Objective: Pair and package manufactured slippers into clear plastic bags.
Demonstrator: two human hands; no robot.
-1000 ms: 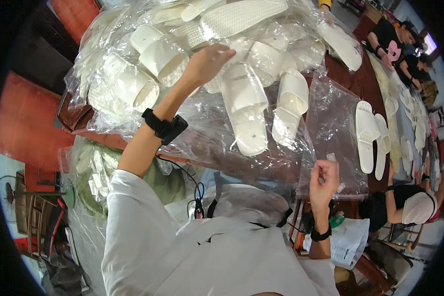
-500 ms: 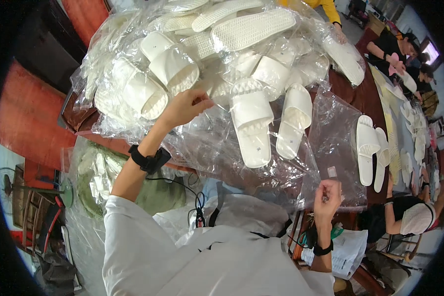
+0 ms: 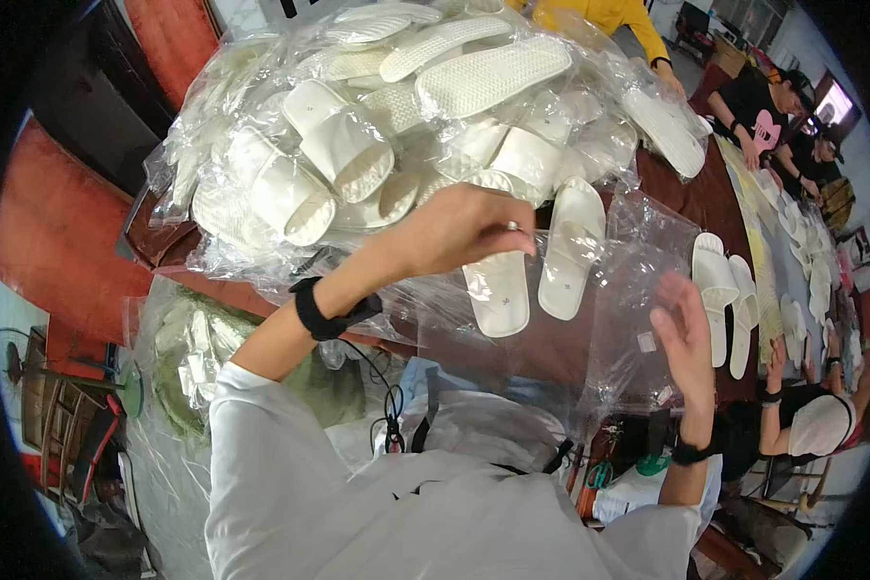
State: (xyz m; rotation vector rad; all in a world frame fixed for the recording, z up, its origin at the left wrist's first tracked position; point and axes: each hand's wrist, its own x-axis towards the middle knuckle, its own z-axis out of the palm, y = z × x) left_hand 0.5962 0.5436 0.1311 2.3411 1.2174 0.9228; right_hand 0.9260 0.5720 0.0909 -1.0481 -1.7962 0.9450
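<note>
My left hand (image 3: 469,229) is closed in front of a white slipper (image 3: 498,302), hiding its strap. A small pale spot shows at its fingers; what they hold, if anything, cannot be made out. The matching slipper (image 3: 572,253) lies just right of it, toe away from me. My right hand (image 3: 684,329), slightly blurred, has its thumb and fingers apart over a flat clear plastic bag (image 3: 638,280) with a small white label. Another pair of white slippers (image 3: 712,275) rests right of that hand.
A large heap of white slippers in clear bags (image 3: 493,77) covers the far part of the brown table (image 3: 551,362). Below its left edge is a green sack (image 3: 329,387). A person in yellow (image 3: 638,24) stands beyond; others work along the slipper-covered table at right.
My left hand has moved right, from the heap to the front of the slipper pair. My right hand has risen to the right, and its fingers have spread.
</note>
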